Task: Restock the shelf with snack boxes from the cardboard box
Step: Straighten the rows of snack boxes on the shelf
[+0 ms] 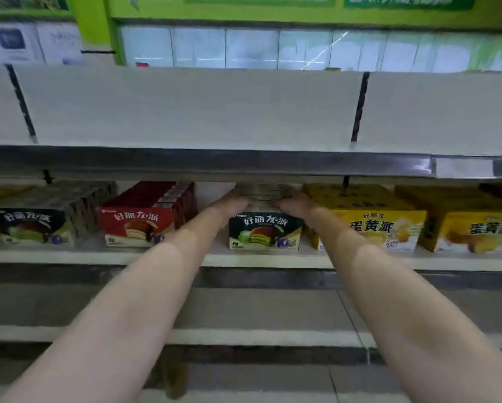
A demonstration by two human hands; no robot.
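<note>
Cardboard, thin and printed, is what we're dealing with here: the dark green snack box [263,231] sits on the middle shelf [156,257], front face out, between the red snack boxes [140,225] on its left and the yellow snack boxes [372,228] on its right. We'd guess it's light, stiff enough along the edges, but easy to dent if we squeeze the broad faces (glossy print probably makes it a bit slippery too). Best place to take it looks like the two short ends or the top edges near the corners, one hand each side, and push from there rather than mashing the front panel.

As for us right now: both arms reach in under the upper shelf edge [203,162]. Our left hand [234,202] lies on the top left of the green row, and our right hand [294,203] on the top right, both seemingly touching the box tops behind the front one. It's blurry and dim back there, so we honestly can't tell whether the fingers are flat and pressing or curled round a box. There looks to be a stack or row of the same boxes running back under our hands.

The cardboard supply box isn't in view.
</note>
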